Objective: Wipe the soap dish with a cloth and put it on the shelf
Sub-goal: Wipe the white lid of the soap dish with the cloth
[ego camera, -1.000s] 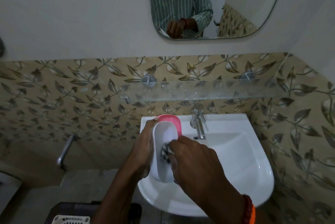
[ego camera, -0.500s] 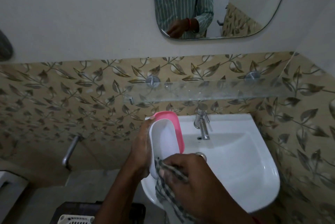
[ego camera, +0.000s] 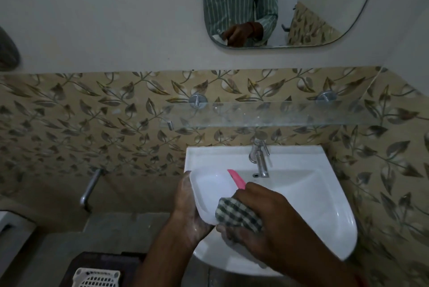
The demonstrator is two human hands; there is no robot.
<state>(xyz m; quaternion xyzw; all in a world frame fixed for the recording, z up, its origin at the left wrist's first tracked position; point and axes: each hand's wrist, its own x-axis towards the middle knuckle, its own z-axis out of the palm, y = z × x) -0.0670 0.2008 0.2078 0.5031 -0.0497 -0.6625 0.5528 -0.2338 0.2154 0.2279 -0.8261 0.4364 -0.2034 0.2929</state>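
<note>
The white soap dish (ego camera: 209, 190) with a pink edge is held tilted over the left side of the washbasin. My left hand (ego camera: 189, 214) grips it from the left and underneath. My right hand (ego camera: 262, 224) is closed on a dark checked cloth (ego camera: 236, 215), which is pressed against the dish's near right end. The glass shelf (ego camera: 274, 114) runs along the tiled wall above the basin and has nothing on it.
A white washbasin (ego camera: 325, 196) with a chrome tap (ego camera: 260, 156) is below my hands. A mirror (ego camera: 290, 3) hangs above the shelf. A metal pipe (ego camera: 89, 190) sticks out at the left. A white perforated basket (ego camera: 97, 277) sits on a dark stool below.
The dish has tipped from upright to lying more open towards me and dropped lower. My right hand with the cloth has moved from inside the dish to its near right end.
</note>
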